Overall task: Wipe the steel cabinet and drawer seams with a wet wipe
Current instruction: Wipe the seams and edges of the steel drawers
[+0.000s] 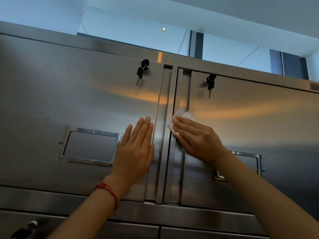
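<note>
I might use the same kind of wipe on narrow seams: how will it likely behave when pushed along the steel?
The wipe looks thin and floppy: it crumples beyond the right hand. It probably bunches unless pressed flat, and should slide easily on the smooth cabinet.

Both forearms reach up from the lower edge of the frame toward its centre. The left hand [136,149] lies flat, fingers straight and together, pointing up. The right hand [198,138], just right of centre, has fingers extended and angled toward the upper left.
</note>
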Motion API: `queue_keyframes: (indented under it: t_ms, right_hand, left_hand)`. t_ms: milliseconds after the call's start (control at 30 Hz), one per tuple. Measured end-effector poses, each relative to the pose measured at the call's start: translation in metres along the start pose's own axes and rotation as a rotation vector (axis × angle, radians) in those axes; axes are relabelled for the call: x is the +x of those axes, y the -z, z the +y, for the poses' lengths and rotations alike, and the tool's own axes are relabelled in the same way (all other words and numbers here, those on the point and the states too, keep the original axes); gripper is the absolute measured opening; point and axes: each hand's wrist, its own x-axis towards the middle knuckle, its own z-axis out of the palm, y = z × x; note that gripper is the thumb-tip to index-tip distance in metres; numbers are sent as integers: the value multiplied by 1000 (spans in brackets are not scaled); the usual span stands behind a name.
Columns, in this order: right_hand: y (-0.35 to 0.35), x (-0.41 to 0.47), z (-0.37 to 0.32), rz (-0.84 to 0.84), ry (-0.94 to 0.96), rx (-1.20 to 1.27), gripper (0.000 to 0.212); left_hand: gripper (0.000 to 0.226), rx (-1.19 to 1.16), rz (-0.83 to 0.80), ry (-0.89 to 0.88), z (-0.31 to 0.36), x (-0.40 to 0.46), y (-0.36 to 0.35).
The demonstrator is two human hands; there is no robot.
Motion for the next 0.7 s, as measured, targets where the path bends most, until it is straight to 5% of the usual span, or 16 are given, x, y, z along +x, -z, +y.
queue_keyframes:
  t_ms: [700]
  right_hand:
    - [1, -5, -14, 15, -60, 25, 22]
  left_hand:
    - [52, -11, 10, -12, -2, -1, -2]
